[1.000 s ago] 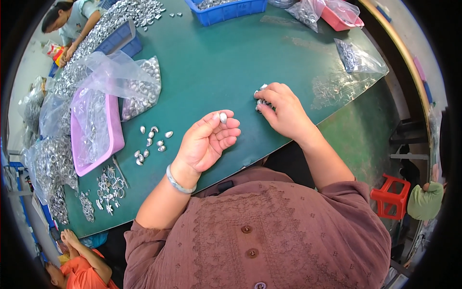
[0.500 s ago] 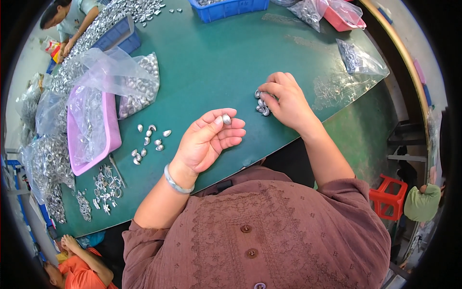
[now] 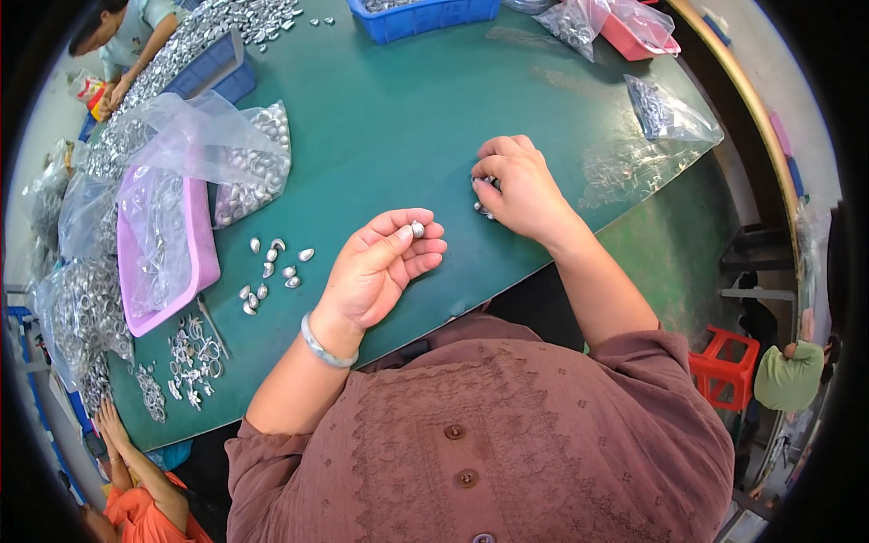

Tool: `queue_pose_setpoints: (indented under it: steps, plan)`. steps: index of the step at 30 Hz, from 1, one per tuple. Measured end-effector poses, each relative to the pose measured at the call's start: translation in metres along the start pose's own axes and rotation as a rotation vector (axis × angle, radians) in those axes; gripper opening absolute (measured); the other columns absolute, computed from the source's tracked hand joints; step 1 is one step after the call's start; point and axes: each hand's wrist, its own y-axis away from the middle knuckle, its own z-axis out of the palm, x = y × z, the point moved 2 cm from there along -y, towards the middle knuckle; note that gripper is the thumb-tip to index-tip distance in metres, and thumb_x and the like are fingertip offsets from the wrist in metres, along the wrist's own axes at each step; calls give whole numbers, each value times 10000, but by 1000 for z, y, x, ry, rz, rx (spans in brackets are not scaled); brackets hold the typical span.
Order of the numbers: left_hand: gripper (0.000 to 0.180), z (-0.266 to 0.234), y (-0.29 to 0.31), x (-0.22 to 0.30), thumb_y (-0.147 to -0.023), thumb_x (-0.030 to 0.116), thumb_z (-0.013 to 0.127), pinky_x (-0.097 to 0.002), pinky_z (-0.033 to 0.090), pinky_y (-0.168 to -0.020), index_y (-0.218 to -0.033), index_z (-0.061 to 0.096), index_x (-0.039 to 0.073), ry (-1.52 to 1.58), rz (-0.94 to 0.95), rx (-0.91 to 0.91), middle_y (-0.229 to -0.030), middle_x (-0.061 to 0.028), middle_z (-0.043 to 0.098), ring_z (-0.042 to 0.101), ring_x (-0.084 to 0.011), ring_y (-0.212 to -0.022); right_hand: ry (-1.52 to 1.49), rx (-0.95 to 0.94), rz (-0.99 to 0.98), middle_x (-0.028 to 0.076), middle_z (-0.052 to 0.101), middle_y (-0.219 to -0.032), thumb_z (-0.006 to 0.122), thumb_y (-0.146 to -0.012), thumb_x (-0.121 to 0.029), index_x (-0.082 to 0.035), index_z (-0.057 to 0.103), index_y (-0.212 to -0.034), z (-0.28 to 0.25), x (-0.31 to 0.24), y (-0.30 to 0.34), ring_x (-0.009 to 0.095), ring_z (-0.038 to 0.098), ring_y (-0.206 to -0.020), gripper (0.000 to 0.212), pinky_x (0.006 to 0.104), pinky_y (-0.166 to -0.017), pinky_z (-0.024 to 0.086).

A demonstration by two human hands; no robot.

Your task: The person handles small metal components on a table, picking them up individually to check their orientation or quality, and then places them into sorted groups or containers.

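Note:
My left hand (image 3: 376,271), with a pale bangle at its wrist, pinches a small rounded silver metal piece (image 3: 417,230) between thumb and fingertips, palm turned up. To its right, my right hand (image 3: 525,190) bends over a little cluster of similar silver pieces (image 3: 482,210) on the green table. Its thumb and forefinger close round pieces there, and the hand hides part of the cluster. Left of my left hand lie several loose drop-shaped silver pieces (image 3: 271,255), some rounded and one curved like a crescent.
A lilac basket (image 3: 214,258) lined with plastic stands at the left beside bagged silver pieces (image 3: 262,167). Small metal rings and parts (image 3: 195,357) lie nearer me. Blue bins (image 3: 425,23) and a red tray (image 3: 638,41) are farther back. Two people work along the left side.
The whole view has shifted slightly. My right hand has come down over the cluster, covering more of it. The left hand still holds its piece, now turned a little. The orange-clad person's arms have reached to the table.

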Motion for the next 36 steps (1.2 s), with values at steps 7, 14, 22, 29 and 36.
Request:
queue_pose_setpoints:
  steps: [7, 14, 22, 29, 36]
  plan:
    - [206, -1, 0, -1, -848, 44, 457, -282, 489, -735, -1034, 523, -14, 8, -8, 63, -929, -105, 584, 580, -175, -821, -796, -261, 407, 31, 592, -841, 569, -787, -59, -4, 598, -868, -11, -11, -3, 121, 537, -770, 102, 265, -687, 433]
    - [175, 13, 3, -1, -856, 122, 514, -203, 370, -544, -983, 548, 6, -58, -4, 49, -769, -31, 535, 479, -95, -634, -1077, -247, 164, 2, 570, -802, 571, -807, -41, 6, 561, -932, -11, -38, 10, 65, 521, -764, 134, 211, -690, 434]
    - [179, 13, 7, -4, -859, 180, 537, -199, 347, -502, -947, 562, 27, -126, -60, 78, -712, -5, 507, 434, -85, -575, -942, -123, -43, 41, 575, -845, 614, -756, 10, 6, 576, -985, -10, -49, 12, 98, 543, -747, 233, 232, -669, 446]
    - [187, 13, 8, -5, -858, 203, 544, -182, 332, -483, -933, 562, 32, -148, -47, 81, -697, -1, 502, 433, -76, -566, -798, -26, -139, 45, 583, -777, 649, -698, 25, 0, 594, -931, -8, -52, 14, 121, 545, -659, 241, 238, -610, 442]
    - [168, 15, 6, -6, -867, 208, 534, -177, 321, -465, -892, 553, 43, -313, 16, 102, -683, 6, 499, 433, -72, -552, -696, -20, -181, 74, 572, -806, 646, -706, 16, -3, 579, -940, -10, -55, 16, 141, 574, -697, 244, 247, -623, 464]
